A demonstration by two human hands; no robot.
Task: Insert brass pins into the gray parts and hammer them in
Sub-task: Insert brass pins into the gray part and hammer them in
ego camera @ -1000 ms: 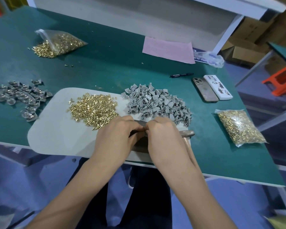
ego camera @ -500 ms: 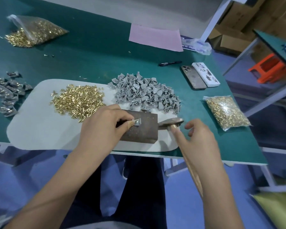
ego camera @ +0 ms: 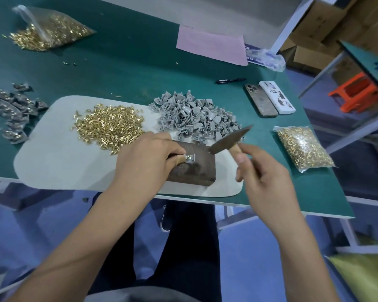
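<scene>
My left hand (ego camera: 147,159) pinches a small gray part (ego camera: 190,158) with a brass pin in it, held down on a dark rusty metal block (ego camera: 196,171). My right hand (ego camera: 262,173) grips the wooden handle of a small hammer (ego camera: 230,139), whose head is lifted just above and to the right of the part. A loose heap of brass pins (ego camera: 109,127) and a pile of gray parts (ego camera: 194,117) lie on the pale mat (ego camera: 57,162) behind the block.
Finished darker parts (ego camera: 11,112) lie at the left of the green table (ego camera: 122,68). A bag of pins (ego camera: 50,29) sits far left, another bag (ego camera: 303,144) at right. Two phones (ego camera: 268,101), a black pen (ego camera: 229,80) and pink paper (ego camera: 212,45) lie behind.
Both hands were together over the block; the right hand moved away, took the hammer's handle and lifted its head off the mat. The left hand keeps the part on the block.
</scene>
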